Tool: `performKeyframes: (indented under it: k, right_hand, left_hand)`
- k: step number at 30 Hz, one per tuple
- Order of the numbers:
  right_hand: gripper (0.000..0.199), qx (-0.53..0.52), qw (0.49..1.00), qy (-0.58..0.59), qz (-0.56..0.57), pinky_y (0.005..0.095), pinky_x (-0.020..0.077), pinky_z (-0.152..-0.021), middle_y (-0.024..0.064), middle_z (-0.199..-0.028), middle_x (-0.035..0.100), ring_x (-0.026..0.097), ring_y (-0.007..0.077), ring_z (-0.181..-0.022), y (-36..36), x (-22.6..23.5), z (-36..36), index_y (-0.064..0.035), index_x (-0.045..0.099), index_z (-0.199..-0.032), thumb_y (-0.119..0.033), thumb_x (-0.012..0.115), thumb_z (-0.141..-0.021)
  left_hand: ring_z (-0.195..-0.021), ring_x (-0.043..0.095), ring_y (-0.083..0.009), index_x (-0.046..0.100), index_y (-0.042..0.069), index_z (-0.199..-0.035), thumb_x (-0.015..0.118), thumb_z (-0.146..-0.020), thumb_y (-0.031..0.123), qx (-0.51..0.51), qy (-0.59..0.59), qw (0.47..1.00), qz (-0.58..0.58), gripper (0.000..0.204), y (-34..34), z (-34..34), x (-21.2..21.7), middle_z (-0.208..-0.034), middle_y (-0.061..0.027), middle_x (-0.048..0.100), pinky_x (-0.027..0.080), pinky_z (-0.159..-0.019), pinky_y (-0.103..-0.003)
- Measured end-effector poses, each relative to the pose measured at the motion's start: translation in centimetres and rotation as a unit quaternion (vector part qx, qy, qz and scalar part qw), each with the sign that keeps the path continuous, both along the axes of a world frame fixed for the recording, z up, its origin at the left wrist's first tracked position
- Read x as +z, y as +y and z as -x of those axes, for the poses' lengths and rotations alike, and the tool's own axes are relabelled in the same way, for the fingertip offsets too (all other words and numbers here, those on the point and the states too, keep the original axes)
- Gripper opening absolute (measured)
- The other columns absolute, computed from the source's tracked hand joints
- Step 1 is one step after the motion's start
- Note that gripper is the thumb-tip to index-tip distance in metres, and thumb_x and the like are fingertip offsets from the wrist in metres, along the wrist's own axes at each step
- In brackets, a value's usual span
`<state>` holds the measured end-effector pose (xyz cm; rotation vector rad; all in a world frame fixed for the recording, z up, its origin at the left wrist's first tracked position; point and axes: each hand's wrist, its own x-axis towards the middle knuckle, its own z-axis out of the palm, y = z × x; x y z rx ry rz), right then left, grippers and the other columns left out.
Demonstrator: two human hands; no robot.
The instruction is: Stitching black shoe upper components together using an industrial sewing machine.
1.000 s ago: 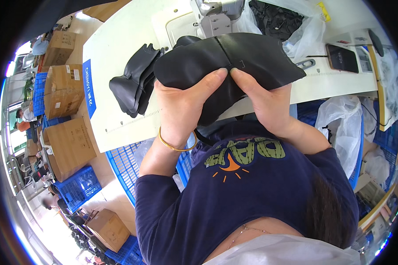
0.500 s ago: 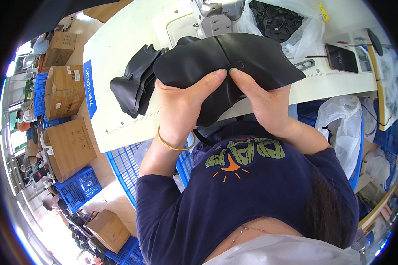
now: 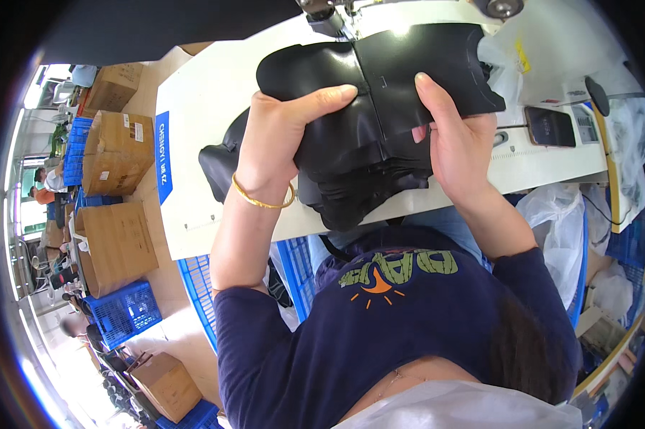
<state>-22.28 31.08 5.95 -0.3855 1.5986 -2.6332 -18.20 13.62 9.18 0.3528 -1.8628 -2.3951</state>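
A black, glossy leather-like piece (image 3: 433, 68) with a seam across its middle spans both hands. My left hand (image 3: 276, 132) grips its left part, thumb lying on top close to the seam. On the right part, the thumb of my right hand (image 3: 462, 154) presses from above while its fingers go underneath. The piece's far edge is just below the needle area of a sewing machine (image 3: 330, 21); whether it touches is unclear. Under it, at the table's near edge, lies a pile of similar black pieces (image 3: 358, 196). More black pieces (image 3: 219, 168) lie left of my left wrist.
The white sewing table (image 3: 194, 107) holds a dark phone (image 3: 550, 126) on the right. Blue crates (image 3: 197, 282) and a clear plastic bag (image 3: 555, 222) stand below its near edge. Cardboard boxes (image 3: 119, 154) line the floor at left, with people farther off.
Both hands have carried the black piece away from me, up to the sewing machine. My right thumb has shifted rightward off the seam. The pile underneath now shows more.
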Motion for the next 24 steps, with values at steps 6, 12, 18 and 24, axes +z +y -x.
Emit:
performKeyframes:
  k: [6,12,18,24]
  right_hand:
    - [0.008,0.014,1.0,-0.004,-0.013,0.0238,0.0368,-0.046,0.0024,-0.074,0.061,0.052,0.0091,-0.056,-0.7,0.2,3.6,-0.0012,0.064,-0.088,-0.009,0.064,-0.085]
    - [0.01,0.012,1.0,0.0,0.001,0.0238,0.0388,-0.047,0.0038,-0.082,0.063,0.054,0.0104,-0.06,-1.2,0.6,4.4,-0.0015,0.064,-0.091,-0.009,0.063,-0.086]
    - [0.013,0.01,1.0,0.021,0.015,0.0234,0.0434,-0.047,0.0053,-0.078,0.064,0.057,0.0116,-0.058,-1.6,0.3,4.7,0.0003,0.065,-0.092,-0.011,0.063,-0.086]
    - [0.012,0.007,0.999,0.025,0.019,0.0238,0.0434,-0.047,0.0055,-0.077,0.064,0.057,0.0117,-0.058,-1.5,0.3,4.7,0.0001,0.065,-0.091,-0.011,0.063,-0.086]
  left_hand:
    - [-0.072,0.065,-0.0144,0.067,-0.002,-0.091,0.071,-0.074,-0.002,-0.017,0.04,0.999,-0.023,0.017,-1.0,3.4,0.4,-0.085,-0.008,0.067,0.054,-0.065,-0.025]
    - [-0.071,0.065,-0.0145,0.068,-0.003,-0.089,0.071,-0.073,-0.003,-0.004,0.043,0.999,0.008,0.017,-1.7,4.9,0.3,-0.082,-0.0087,0.068,0.053,-0.064,-0.025]
    - [-0.069,0.065,-0.0145,0.068,-0.004,-0.089,0.072,-0.072,-0.003,0.011,0.029,0.999,0.01,0.017,-1.8,5.0,0.2,-0.082,-0.0088,0.068,0.053,-0.061,-0.024]
    - [-0.069,0.065,-0.0141,0.069,-0.004,-0.087,0.072,-0.072,-0.003,-0.002,0.053,0.999,0.009,0.016,-1.7,4.9,0.5,-0.082,-0.0083,0.068,0.053,-0.06,-0.024]
